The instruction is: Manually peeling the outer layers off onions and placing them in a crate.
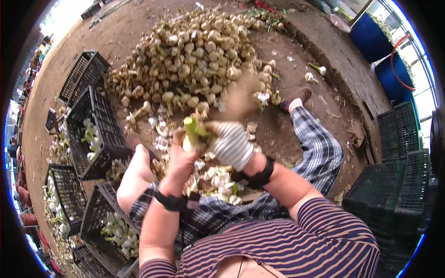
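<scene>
My left hand [182,154] is bare and grips a garlic bulb with a thick, cut green stem [190,127], held above the floor between my legs. My right hand [231,142] wears a white striped glove and presses against the side of the same garlic, fingers curled in; the fingertips are blurred and partly hidden. Just beyond the glove is a brown motion-blurred shape [243,93] that I cannot identify. Loose garlic skins [219,179] lie beneath my hands.
A large heap of garlic bulbs [194,59] spreads ahead on the dirt floor. Black plastic crates [113,139] stand at left, several holding cleaner garlic [120,232]. Stacked crates [379,187] rise at right, with blue barrels [372,38] beyond a raised ledge [333,59].
</scene>
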### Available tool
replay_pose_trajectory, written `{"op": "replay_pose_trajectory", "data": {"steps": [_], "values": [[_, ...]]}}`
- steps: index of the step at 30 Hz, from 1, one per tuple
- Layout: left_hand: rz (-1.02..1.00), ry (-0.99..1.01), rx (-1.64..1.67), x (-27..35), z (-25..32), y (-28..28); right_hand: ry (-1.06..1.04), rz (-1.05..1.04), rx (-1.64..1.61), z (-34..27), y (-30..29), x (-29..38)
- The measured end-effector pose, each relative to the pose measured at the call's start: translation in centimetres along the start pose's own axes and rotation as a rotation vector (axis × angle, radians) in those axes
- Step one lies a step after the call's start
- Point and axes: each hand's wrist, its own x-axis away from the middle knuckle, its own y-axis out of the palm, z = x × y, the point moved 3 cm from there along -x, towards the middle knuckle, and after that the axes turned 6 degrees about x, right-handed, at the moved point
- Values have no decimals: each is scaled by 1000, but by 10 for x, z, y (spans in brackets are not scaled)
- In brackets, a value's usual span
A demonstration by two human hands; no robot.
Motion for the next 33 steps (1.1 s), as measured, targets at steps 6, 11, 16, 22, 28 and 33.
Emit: {"op": "replay_pose_trajectory", "data": {"steps": [6, 11, 16, 22, 28, 33], "values": [[-285, -231, 352, 6, 18, -15, 412, -281, -1019, 28, 1, 3], [-301, -35, 67, -3, 27, -7, 607, -410, -1288, 51, 8, 12], [-257, 111, -15, -6, 20, -6, 434, -290, -1315, 55, 2, 10], [-14, 387, -486, -1, 20, 5, 401, -15, -160, 72, -3, -4], [-109, 705, -754, 12, 34, 16, 604, -495, 763, 120, 2, -3], [109, 508, -463, 6, 26, 0, 307, -32, 599, 96, -13, 11]]}}
